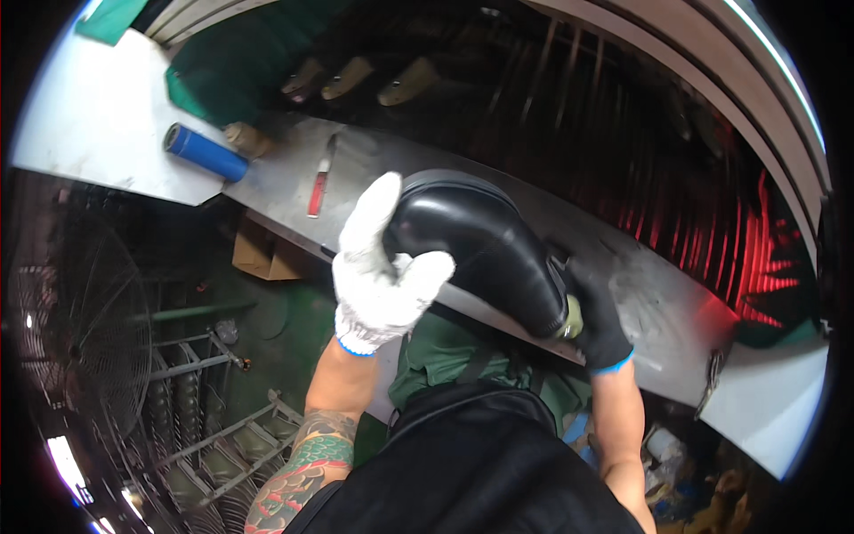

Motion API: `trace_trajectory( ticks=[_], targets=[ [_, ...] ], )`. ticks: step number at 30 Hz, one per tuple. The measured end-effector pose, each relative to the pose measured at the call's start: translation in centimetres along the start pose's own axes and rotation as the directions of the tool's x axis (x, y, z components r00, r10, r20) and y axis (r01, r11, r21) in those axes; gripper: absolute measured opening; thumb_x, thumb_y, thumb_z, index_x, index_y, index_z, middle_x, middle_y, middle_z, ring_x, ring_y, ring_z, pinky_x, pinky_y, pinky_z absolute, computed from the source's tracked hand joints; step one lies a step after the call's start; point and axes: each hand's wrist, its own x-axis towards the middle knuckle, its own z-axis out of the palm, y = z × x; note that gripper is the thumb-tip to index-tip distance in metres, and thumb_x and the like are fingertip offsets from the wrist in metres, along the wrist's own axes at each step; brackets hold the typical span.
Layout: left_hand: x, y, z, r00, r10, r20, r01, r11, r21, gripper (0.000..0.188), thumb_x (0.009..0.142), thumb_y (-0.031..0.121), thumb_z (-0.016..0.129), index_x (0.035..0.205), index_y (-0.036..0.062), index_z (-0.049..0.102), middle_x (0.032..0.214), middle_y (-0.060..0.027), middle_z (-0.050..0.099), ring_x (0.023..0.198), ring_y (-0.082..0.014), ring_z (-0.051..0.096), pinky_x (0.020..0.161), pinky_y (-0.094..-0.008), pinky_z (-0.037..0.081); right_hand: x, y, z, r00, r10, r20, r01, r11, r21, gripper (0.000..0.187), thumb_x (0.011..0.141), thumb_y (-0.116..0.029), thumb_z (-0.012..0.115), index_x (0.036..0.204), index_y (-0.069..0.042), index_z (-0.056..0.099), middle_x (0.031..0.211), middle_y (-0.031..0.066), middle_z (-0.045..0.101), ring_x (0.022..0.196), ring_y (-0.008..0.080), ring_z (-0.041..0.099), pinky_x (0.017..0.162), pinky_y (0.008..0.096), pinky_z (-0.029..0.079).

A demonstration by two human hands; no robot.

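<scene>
A glossy black leather boot upper (471, 236) is held above the metal bench, slanting from upper left to lower right. At its lower right end, an olive-green piece (574, 318) that looks like a shoe last pokes out. My right hand (596, 316), in a black glove with a blue cuff edge, grips the boot upper at that end; its fingers are partly hidden. My left hand (378, 267), in a white knit glove, is at the rounded left end. Its fingers point up and its thumb stands apart, overlapping the leather. Whether the palm touches is unclear.
The metal bench (658, 307) carries a red-handled knife (318, 187), a blue roll (206, 153) and a brown spool (247, 140). Behind it, a dark chamber glows red (756, 267) at right, with several shoe lasts (409, 82) inside. A large fan (84, 329) and a metal rack (222, 445) stand left.
</scene>
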Motion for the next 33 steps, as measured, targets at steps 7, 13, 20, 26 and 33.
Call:
trace_trajectory(
  ticks=[7,13,20,26,33],
  targets=[
    [-6.6,-3.0,1.6,0.862,-0.2,0.465,-0.169,0.753,0.636,0.091,0.07,0.029,0.092,0.145,-0.0066,0.054,0.11,-0.0227,0.074,0.103,-0.0398,0.073,0.093,-0.0442,0.058,6.2,-1.6,-5.7,0.886,-0.426,-0.184,0.436,0.9,0.015,0.038,0.097,-0.003,0.067,0.134,0.001,0.064,0.127,0.0118,0.07,0.114,0.0202,0.068,0.101,0.0343,0.054],
    [-0.7,-2.9,2.4,0.849,-0.315,0.423,0.234,0.944,0.234,0.095,0.084,0.025,0.086,0.16,-0.0034,0.037,0.142,-0.0232,0.062,0.113,-0.0321,0.071,0.096,-0.0393,0.056,4.7,-4.5,1.2,0.953,-0.298,-0.056,0.27,0.918,-0.289,0.044,0.087,-0.007,0.082,0.127,0.001,0.069,0.111,0.0072,0.076,0.101,0.0139,0.072,0.092,0.0298,0.058],
    [6.2,-3.1,6.4,0.886,-0.268,0.379,0.445,0.723,-0.528,0.088,0.087,0.011,0.069,0.165,0.0074,0.028,0.148,-0.0129,0.056,0.108,-0.0094,0.063,0.075,-0.0192,0.052,4.6,-5.3,5.7,0.887,-0.443,0.132,0.461,0.827,-0.322,0.065,0.073,-0.007,0.093,0.131,0.0,0.066,0.116,0.0076,0.074,0.104,0.0146,0.07,0.09,0.0302,0.059],
    [4.0,-3.6,10.1,0.867,-0.493,0.067,0.294,0.4,-0.868,0.072,0.1,0.028,0.071,0.16,0.0101,0.035,0.138,-0.0119,0.063,0.116,-0.0202,0.065,0.101,-0.036,0.054,5.0,-4.5,2.6,0.932,-0.359,0.043,0.34,0.829,-0.444,0.048,0.082,-0.008,0.089,0.125,-0.002,0.07,0.107,0.0045,0.077,0.094,0.0113,0.072,0.087,0.0284,0.059],
    [5.7,-4.6,9.7,0.88,-0.367,0.303,0.476,0.677,-0.562,0.081,0.101,0.043,0.069,0.164,0.0089,0.032,0.148,-0.0135,0.057,0.126,-0.0233,0.06,0.111,-0.0402,0.048,5.1,-4.7,2.6,0.933,-0.36,0.016,0.324,0.818,-0.475,0.044,0.085,-0.007,0.087,0.125,-0.001,0.07,0.108,0.0041,0.077,0.093,0.011,0.072,0.083,0.0275,0.059]
  ],
)
